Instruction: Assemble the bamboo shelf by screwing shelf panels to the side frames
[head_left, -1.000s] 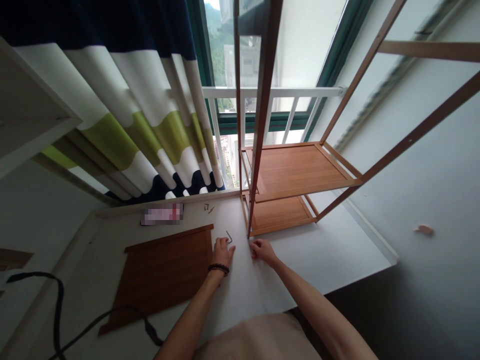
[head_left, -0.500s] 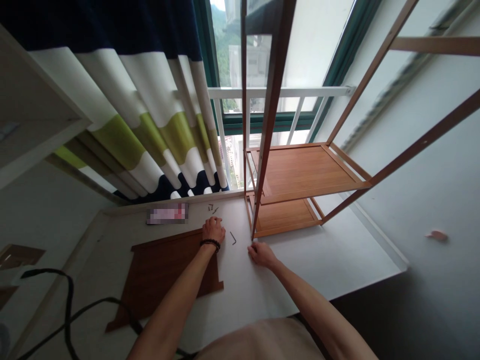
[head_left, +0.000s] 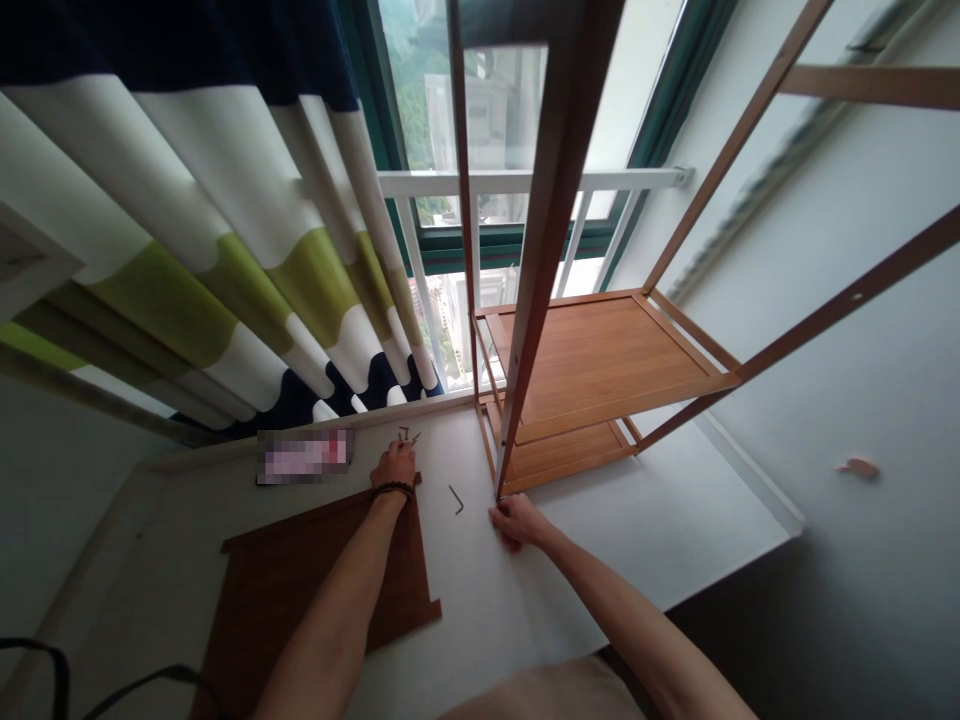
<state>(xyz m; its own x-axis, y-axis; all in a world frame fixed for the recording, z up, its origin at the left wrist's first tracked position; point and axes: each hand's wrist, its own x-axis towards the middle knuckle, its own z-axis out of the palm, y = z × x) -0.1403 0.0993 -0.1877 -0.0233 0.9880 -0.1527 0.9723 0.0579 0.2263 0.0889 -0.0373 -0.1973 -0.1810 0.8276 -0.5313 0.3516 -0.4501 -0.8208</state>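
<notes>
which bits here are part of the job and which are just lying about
Likely part of the job:
wooden shelf frame, right hand at its near foot
small screws, left hand at them
L-shaped hex key
loose wooden panel

Apparently just around:
blurred-out flat item
black cord

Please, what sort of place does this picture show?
Probably a room in a home, beside a window. A banded curtain hangs by the window, a white railing crosses it, and a wooden rack stands on a white surface.
</notes>
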